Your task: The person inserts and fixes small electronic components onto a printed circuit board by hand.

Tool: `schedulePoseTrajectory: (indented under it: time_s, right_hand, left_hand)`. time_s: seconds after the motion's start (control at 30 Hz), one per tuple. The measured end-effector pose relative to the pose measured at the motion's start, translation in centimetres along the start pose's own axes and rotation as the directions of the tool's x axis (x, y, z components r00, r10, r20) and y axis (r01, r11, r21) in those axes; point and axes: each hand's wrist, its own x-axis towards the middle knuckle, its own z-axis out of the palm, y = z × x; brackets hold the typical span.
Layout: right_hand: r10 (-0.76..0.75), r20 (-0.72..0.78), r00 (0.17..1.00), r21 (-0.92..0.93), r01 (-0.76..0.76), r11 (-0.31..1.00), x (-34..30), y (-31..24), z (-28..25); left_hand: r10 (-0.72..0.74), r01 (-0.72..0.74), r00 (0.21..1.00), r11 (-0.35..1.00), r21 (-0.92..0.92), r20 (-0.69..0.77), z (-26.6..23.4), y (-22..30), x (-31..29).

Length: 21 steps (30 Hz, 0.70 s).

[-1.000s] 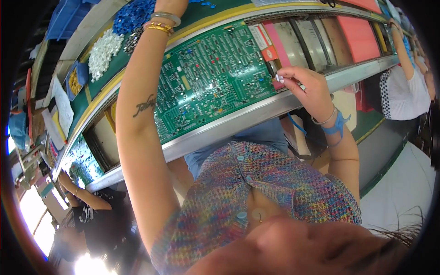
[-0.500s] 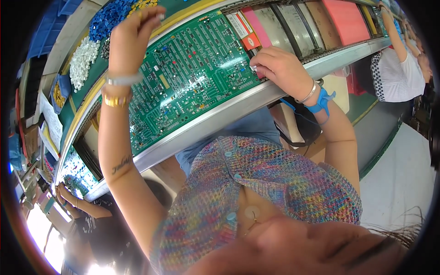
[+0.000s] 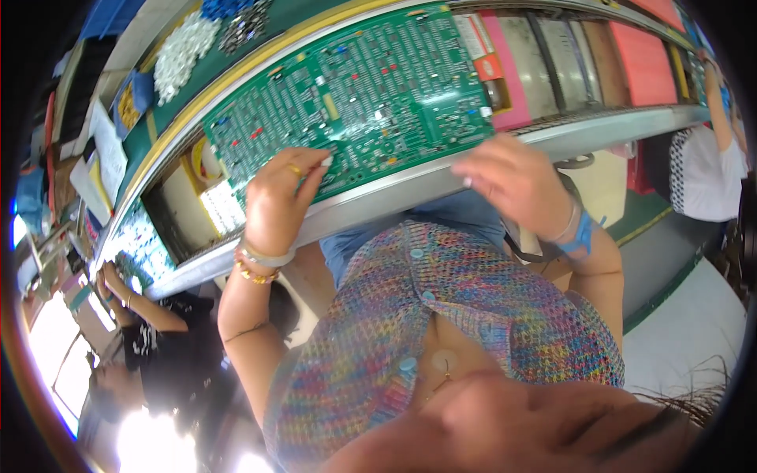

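Observation:
A large green circuit board (image 3: 394,118), crowded with small parts, lies along the metal-edged line in front of me. Over its near edge, left of the middle, my left hand (image 3: 280,193) has thumb and fingertips pinched together. A tiny pale spot shows there; whether it is a part or a nail I cannot make out. My right hand (image 3: 516,185) hovers by the board's near right corner, over the metal rail (image 3: 378,203). Motion smears its fingers, and whether they hold anything is unclear.
Beyond the board sit heaps of white parts (image 3: 185,55), blue parts (image 3: 225,8) and dark metallic parts (image 3: 246,27). A blue bin (image 3: 142,93) holds yellow pieces. Right of the board are a pink sheet (image 3: 511,79) and a red slab (image 3: 643,63). Co-workers (image 3: 169,331) stand at both sides.
My left hand has come back from near the parts heaps to the board's near edge. My right hand has drawn off the board's right end toward me. The whole view has shifted.

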Motion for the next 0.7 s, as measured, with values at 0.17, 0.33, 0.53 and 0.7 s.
schedulePoseTrajectory:
  time_s: [0.17, 0.33, 0.53, 0.7]
  right_hand:
    - [-0.122, 0.097, 0.988, 0.213, 0.099, 0.972, -1.2, -1.5, 6.4]
    - [-0.123, 0.112, 0.986, 0.223, 0.095, 0.97, -1.4, -1.9, 7.9]
    - [-0.114, 0.101, 0.988, 0.228, 0.089, 0.97, -1.3, -1.9, 8.1]
    - [-0.111, 0.1, 0.989, 0.23, 0.086, 0.969, -1.1, -2.0, 8.0]
  left_hand:
    - [0.139, -0.135, 0.99, 0.973, 0.188, -0.006, 1.2, -0.2, -0.1]
    - [0.195, -0.194, 0.981, 0.955, 0.224, 0.02, 1.8, -0.3, 0.1]
    - [0.14, -0.147, 0.989, 0.946, 0.291, 0.044, 1.9, 0.0, 0.2]
    - [0.225, -0.26, 0.965, 0.885, 0.386, 0.134, 1.7, 0.4, 0.6]
